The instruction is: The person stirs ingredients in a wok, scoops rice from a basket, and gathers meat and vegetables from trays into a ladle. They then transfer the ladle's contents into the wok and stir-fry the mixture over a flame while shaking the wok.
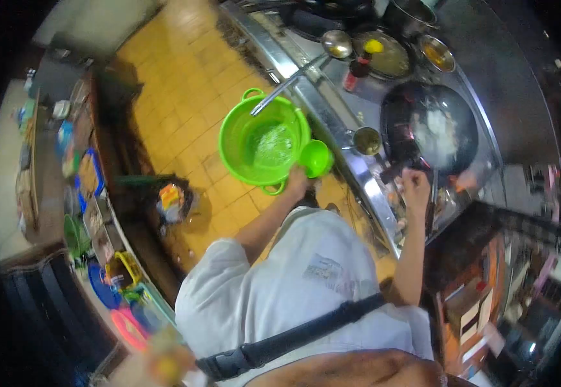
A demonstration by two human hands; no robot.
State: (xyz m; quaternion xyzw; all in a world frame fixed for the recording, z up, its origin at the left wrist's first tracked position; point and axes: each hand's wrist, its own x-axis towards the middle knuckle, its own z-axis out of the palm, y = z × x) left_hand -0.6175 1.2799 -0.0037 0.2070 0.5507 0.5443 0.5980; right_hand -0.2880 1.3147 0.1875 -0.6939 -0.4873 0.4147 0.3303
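My left hand [298,183] grips a small green scoop [316,158] at the right rim of a large green basin [231,151], which has two handles and what looks like water inside. At the stove, my right hand [415,188] is closed just below a black wok [399,132]; a thin metal handle runs close beside it, and what its fingers hold is unclear. White steam or food [438,132] blurs the middle of the wok.
A long-handled ladle [336,45] reaches from the stove over the basin. Around the wok are a small metal bowl [367,140], a red-labelled bottle [350,80], a pan [390,59] and a metal pot [437,53]. Shelves with coloured containers line the left side.
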